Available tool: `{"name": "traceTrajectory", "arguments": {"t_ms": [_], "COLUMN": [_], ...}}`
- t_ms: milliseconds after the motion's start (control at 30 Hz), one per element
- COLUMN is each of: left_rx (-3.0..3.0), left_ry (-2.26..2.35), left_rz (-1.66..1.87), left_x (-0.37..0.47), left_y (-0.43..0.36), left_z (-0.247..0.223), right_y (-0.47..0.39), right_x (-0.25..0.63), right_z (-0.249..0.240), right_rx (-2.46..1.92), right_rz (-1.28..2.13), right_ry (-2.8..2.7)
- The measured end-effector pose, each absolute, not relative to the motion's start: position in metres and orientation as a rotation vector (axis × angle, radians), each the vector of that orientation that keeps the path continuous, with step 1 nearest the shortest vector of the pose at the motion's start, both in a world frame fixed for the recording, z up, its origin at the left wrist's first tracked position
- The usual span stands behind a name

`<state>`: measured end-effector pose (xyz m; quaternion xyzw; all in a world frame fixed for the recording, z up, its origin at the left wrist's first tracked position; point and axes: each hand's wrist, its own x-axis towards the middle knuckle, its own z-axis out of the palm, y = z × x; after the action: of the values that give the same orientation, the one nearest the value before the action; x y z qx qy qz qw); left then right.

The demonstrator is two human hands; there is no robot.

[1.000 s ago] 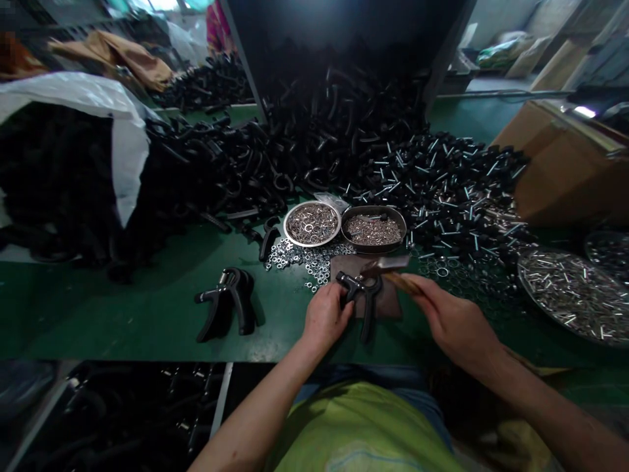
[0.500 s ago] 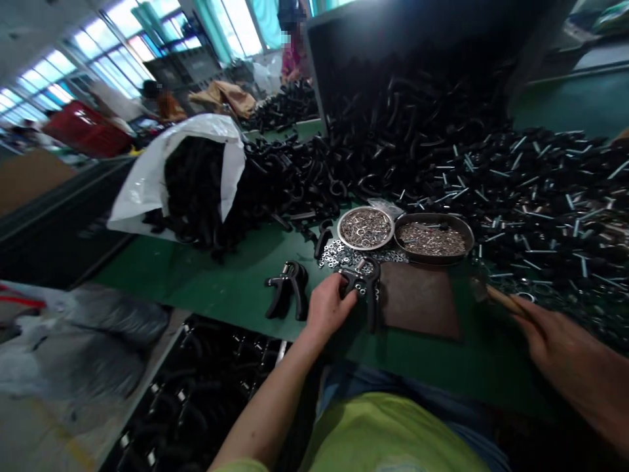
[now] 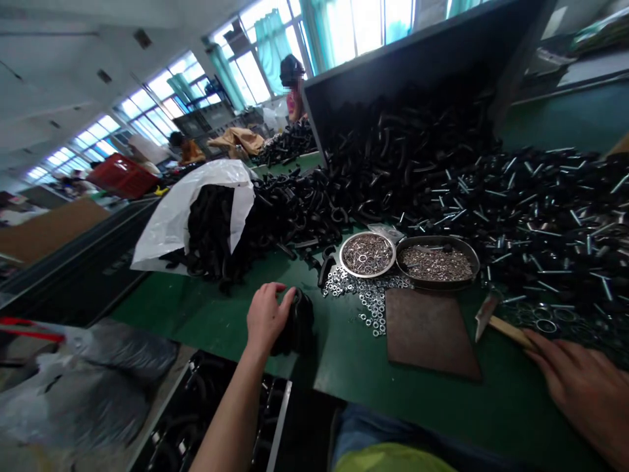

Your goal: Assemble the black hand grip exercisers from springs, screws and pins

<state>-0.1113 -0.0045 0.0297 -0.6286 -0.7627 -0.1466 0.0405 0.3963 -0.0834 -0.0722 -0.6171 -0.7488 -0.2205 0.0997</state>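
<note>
Head view: the left hand (image 3: 265, 318) is well to the left of the brown plate (image 3: 432, 334), thumb and fingers clamped on black hand grips (image 3: 301, 321). The black hand grips sit on the green tabletop (image 3: 354, 377), left of the brown plate and apart from it; the hand covers much of them, so I cannot tell how many there are. Right of the brown plate, the right hand (image 3: 577, 383) touches the end of the wooden handle of a hammer (image 3: 511, 332); whether its fingers are closed tightly I cannot tell. The hammer's metal head points toward the brown plate, just beside its right edge.

Loose nuts (image 3: 378, 308) spread from the plate's left edge up past its far left corner. Beyond the plate's far edge stand an oval tin (image 3: 437, 286) of small metal pieces and, further left, a round dish (image 3: 367, 276) of metal parts. Screws with black heads (image 3: 550, 216) heap up beyond the plate to the right, black curved parts (image 3: 407, 144) pile up farther behind it, and a white sack (image 3: 167, 216) lies far to its left.
</note>
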Motion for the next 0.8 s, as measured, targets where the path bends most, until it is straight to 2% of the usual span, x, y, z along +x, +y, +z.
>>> {"name": "traceTrajectory", "arguments": {"t_ms": [100,200,433,633,800], "left_rx": [-2.236,-2.452,-2.542,-2.403,-2.229], "left_ry": [-2.099,-2.040,-2.237,-2.531,-2.718], "left_rz": [-0.522,-0.437,-0.310,-0.329,-0.666], "left_x": [-0.074,-0.024,0.066,0.086,0.078], "left_y": [0.060,0.136,0.281,0.323,0.314], "left_z": [0.039,0.038,0.005,-0.015,-0.012], "right_y": [-0.083,-0.080,-0.065,-0.054,-0.022], "right_x": [0.393,0.397,0.403,0.401,0.418], "right_z": [-0.067,-0.069,-0.067,-0.035,-0.005], "right_rx": [-1.792,-1.730,-1.635,-1.761,-1.856], "right_rz": [-0.588,-0.526,-0.446,-0.262,-0.156], "right_ry": [-2.199,-2.190,-2.184,-2.104,-2.006]}}
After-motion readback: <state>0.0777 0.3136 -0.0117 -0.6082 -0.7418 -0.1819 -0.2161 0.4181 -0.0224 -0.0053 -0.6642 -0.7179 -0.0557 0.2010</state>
